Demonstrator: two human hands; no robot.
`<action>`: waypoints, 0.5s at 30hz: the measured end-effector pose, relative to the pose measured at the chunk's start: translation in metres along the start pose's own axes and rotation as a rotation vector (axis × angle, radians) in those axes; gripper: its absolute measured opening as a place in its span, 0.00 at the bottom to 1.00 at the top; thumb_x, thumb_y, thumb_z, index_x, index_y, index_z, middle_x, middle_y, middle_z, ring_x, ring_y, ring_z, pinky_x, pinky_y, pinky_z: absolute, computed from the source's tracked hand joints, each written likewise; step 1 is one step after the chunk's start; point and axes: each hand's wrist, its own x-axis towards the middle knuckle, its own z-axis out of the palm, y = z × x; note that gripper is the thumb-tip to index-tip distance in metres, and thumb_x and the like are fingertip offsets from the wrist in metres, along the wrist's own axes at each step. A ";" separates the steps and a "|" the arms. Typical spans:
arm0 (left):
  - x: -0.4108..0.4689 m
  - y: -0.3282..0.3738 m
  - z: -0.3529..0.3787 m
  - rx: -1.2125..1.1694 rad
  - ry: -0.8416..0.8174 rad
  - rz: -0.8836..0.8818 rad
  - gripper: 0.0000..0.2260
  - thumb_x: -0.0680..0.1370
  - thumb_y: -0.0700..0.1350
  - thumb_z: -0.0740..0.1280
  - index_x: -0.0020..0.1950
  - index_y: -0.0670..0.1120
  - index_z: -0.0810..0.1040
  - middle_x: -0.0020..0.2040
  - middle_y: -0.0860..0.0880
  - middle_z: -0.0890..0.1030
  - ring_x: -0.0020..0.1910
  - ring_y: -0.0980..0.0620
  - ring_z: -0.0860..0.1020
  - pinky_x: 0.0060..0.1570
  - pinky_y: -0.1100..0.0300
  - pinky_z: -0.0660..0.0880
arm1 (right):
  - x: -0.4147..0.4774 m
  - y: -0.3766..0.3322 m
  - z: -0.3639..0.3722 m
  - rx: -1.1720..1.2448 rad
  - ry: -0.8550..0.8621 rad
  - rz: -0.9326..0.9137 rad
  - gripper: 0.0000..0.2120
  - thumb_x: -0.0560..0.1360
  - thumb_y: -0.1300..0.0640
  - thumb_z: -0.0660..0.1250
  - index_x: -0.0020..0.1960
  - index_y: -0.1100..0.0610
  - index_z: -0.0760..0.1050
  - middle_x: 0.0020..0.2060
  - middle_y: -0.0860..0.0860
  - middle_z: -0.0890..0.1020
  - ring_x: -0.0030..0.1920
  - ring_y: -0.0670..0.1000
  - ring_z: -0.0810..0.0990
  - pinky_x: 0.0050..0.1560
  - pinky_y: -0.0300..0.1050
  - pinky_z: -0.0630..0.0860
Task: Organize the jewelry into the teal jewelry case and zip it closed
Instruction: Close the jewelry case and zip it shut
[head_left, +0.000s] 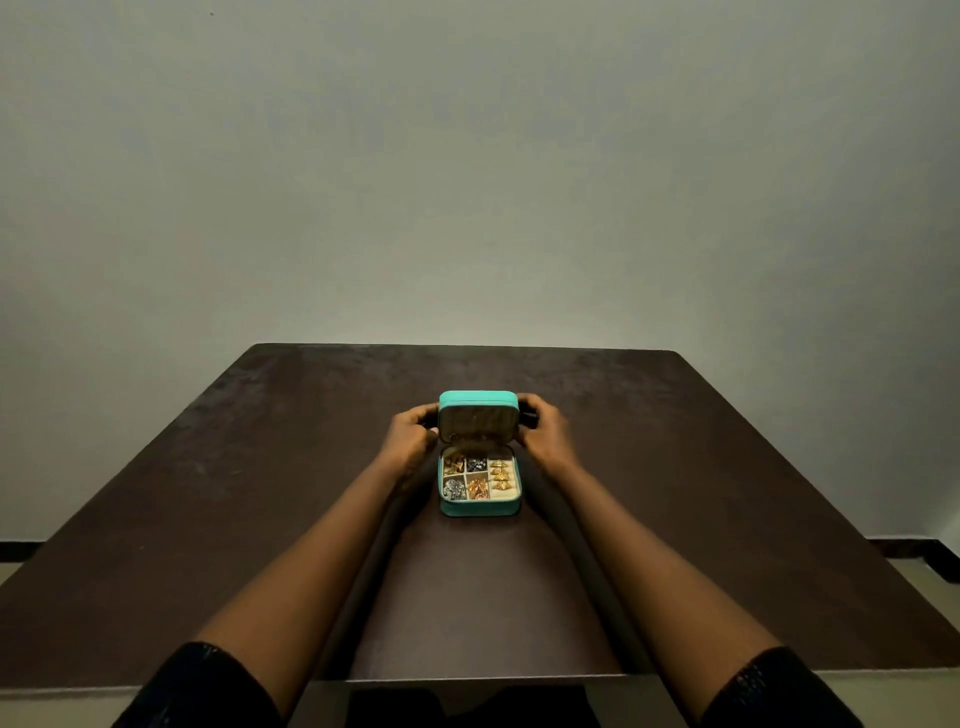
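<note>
A teal jewelry case (479, 509) sits open in the middle of the dark table, its lid (478, 401) standing upright at the far side. The cream tray inside is split into compartments holding gold and silver jewelry (477, 479); gold pieces fill the right column. My left hand (411, 435) grips the lid's left edge and my right hand (544, 431) grips its right edge. Some small pieces show inside the lid.
The dark brown table (260, 519) ends near me at a front edge (483, 678). A plain grey wall (467, 182) rises behind the table's far edge. Both forearms stretch over the table on either side of the case.
</note>
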 end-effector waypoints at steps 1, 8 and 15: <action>-0.002 -0.001 -0.001 0.030 -0.004 0.007 0.24 0.75 0.22 0.52 0.67 0.35 0.71 0.64 0.38 0.75 0.64 0.42 0.73 0.58 0.54 0.72 | -0.004 0.000 0.000 -0.032 0.002 -0.029 0.16 0.73 0.70 0.65 0.60 0.62 0.75 0.57 0.57 0.79 0.56 0.49 0.76 0.58 0.39 0.74; -0.014 -0.014 0.001 0.044 0.053 0.024 0.20 0.73 0.20 0.53 0.61 0.29 0.74 0.66 0.36 0.73 0.66 0.42 0.71 0.59 0.59 0.69 | -0.033 0.003 0.000 -0.043 0.048 -0.079 0.14 0.71 0.76 0.61 0.54 0.68 0.77 0.49 0.53 0.75 0.41 0.39 0.75 0.38 0.19 0.69; -0.022 -0.019 0.000 0.066 0.049 0.054 0.18 0.74 0.21 0.55 0.60 0.29 0.74 0.62 0.38 0.75 0.63 0.44 0.72 0.58 0.62 0.70 | -0.036 0.015 0.002 -0.286 0.000 -0.159 0.17 0.71 0.77 0.59 0.53 0.65 0.80 0.53 0.59 0.75 0.54 0.55 0.77 0.57 0.44 0.76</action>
